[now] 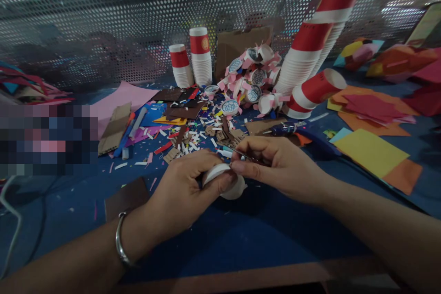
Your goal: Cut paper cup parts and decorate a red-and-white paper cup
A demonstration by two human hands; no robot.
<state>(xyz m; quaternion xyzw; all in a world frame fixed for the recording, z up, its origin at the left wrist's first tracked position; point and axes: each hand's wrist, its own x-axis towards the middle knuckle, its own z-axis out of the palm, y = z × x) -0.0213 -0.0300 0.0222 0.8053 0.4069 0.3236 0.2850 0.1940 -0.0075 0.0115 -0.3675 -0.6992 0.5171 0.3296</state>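
Note:
Near the front of the blue table, my left hand (pixel 193 183) is closed around a small white paper cup piece (pixel 234 189), its curved rim between thumb and fingers. My right hand (pixel 275 161) is closed in a pinch, with its thumb and fingertips at the right edge of the cup piece. A thin dark pointed tool (pixel 245 153) sticks out of the right hand's fingers; its kind is mostly hidden by them. Just beyond the hands lie paper scraps (pixel 196 140) and cardboard bits (pixel 227 131).
A pile of cut cup pieces with pink tabs (pixel 253 94) lies at the back. Red-and-white cup stacks (pixel 303 55) lean at right; shorter stacks (pixel 200 57) stand left of the pile. A glue gun (pixel 284 128), coloured paper (pixel 372 147) and a cardboard strip (pixel 115 128) lie around.

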